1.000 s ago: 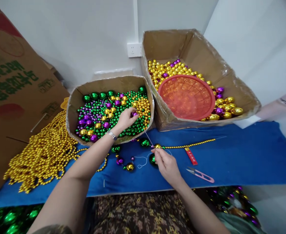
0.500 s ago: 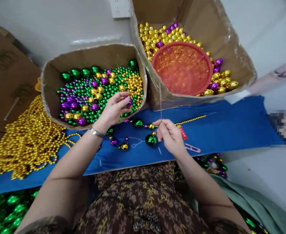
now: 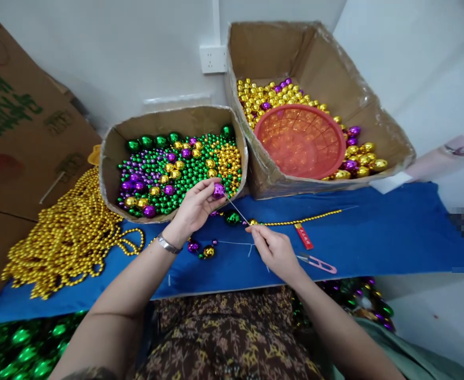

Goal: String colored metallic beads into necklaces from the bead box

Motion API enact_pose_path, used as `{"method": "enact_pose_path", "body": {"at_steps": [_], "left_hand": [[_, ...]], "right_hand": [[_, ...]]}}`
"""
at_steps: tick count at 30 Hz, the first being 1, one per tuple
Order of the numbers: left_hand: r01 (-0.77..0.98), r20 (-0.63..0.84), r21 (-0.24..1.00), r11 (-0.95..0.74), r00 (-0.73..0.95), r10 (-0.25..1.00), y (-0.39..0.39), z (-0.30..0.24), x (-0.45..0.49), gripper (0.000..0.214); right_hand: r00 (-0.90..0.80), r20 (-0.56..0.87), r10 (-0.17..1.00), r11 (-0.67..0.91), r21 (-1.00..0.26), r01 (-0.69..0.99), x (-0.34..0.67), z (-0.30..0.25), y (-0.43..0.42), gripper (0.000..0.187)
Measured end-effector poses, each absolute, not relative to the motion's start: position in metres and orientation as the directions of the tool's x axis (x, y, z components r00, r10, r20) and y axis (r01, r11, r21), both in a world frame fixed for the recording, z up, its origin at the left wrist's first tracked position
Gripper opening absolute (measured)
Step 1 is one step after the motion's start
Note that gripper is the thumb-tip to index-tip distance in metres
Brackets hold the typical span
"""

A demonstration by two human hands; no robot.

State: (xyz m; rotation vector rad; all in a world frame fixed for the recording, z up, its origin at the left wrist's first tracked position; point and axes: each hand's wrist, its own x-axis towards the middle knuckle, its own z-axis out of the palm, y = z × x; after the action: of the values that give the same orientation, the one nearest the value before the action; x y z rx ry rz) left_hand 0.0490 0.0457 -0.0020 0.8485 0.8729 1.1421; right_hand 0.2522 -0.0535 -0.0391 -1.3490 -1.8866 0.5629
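My left hand (image 3: 196, 207) pinches a shiny purple bead (image 3: 218, 190) at the front right rim of the smaller bead box. In my right hand (image 3: 273, 248) is a thin needle (image 3: 237, 208), held between thumb and fingers, its tip at the purple bead. Whether the tip is inside the bead I cannot tell. Below my hands lies a strand with a large green bead (image 3: 232, 217), a purple bead (image 3: 192, 246) and a gold bead (image 3: 208, 252). A white thread (image 3: 234, 243) runs from it toward my right hand.
The smaller cardboard box (image 3: 109, 174) holds green, purple and gold beads. A red basket (image 3: 301, 142) sits in the larger box (image 3: 322, 58). Gold bead strands (image 3: 69, 232) are piled left. Thread snips (image 3: 319, 263), a red tag (image 3: 305, 237) and a gold bead rod (image 3: 306, 218) lie right.
My left hand has brought the purple bead to the needle. The needle has swung from upright to a slant toward the bead. The camera view has tilted up, so everything appears lower.
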Motion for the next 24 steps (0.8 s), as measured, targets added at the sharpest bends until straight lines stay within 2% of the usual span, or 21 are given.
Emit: {"method": "enact_pose_path", "body": {"at_steps": [7, 16, 20, 24], "left_hand": [[-0.444, -0.113, 0.876, 0.189, 0.192, 0.975, 0.042, -0.002, 0.044, 0.019], [-0.433, -0.076, 0.887, 0.161, 0.207, 0.975, 0.041, -0.007, 0.038, 0.026], [-0.490, -0.104, 0.853, 0.179, 0.176, 0.979, 0.039, -0.007, 0.039, 0.016], [-0.544, -0.172, 0.805, 0.237, 0.168, 0.971, 0.036, -0.005, 0.043, 0.017]], "right_hand": [[-0.166, 0.354, 0.920, 0.377, -0.693, 0.614, 0.252, -0.042, -0.056, 0.027], [-0.185, 0.381, 0.906, 0.407, -0.665, 0.626, 0.252, -0.043, -0.054, 0.026], [-0.196, 0.390, 0.900, 0.421, -0.654, 0.629, 0.249, -0.044, -0.056, 0.025], [-0.227, 0.415, 0.881, 0.459, -0.631, 0.626, 0.245, -0.048, -0.057, 0.024]]}}
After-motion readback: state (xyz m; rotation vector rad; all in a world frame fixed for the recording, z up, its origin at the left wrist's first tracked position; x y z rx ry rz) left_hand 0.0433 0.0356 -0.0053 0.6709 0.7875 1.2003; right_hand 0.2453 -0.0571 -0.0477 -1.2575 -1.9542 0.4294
